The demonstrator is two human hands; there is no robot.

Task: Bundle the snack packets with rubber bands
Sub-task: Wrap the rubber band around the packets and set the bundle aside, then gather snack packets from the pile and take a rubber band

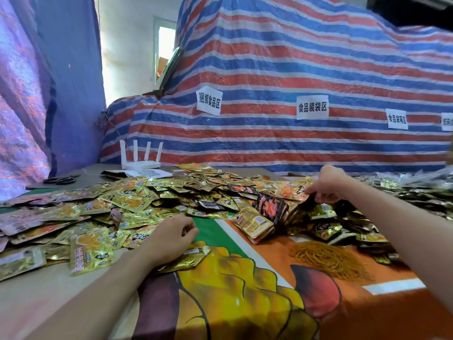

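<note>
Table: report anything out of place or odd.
A white router stands at the far edge behind the packets, unrelated to bundling. Otherwise nothing stands out: packets lie in a loose heap, rubber bands in their own pile.

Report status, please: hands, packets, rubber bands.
Right hand pinches packets in the heap. Left hand rests on gold packet, grip unclear. Rubber bands untouched. Nothing blocking.
</note>
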